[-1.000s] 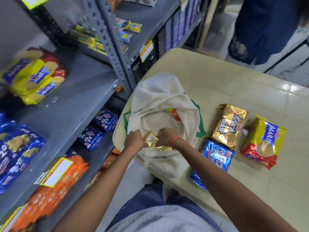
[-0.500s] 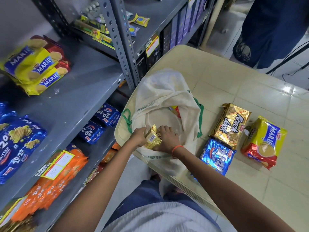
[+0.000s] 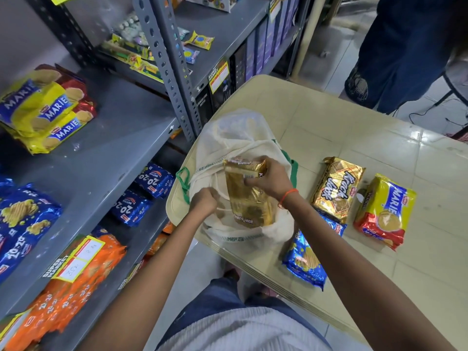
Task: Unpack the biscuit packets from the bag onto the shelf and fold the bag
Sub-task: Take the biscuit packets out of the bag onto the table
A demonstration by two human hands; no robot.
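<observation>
At the centre of the frame, the right hand [image 3: 268, 183] is gripping the upper end of a gold packet [image 3: 249, 206], fingers curled across its width. The packet's lower half is sitting inside the mouth of the cream cloth bag [image 3: 235, 133]. Just left of it, the left hand [image 3: 203, 201] is bunching the bag's rim in curled fingers, holding the mouth open. The bag is lying at the left edge of the table [image 3: 354, 127], beside the grey shelf [image 3: 114, 153] filling the left of the frame.

The packet is looking light, its foil slick and crinkly, and the biscuits inside are probably brittle. Holding it across the end rather than squeezing the flat middle is likely suiting it best. The bag is soft and limp, so it is needing pinning while the packet clears.
</observation>
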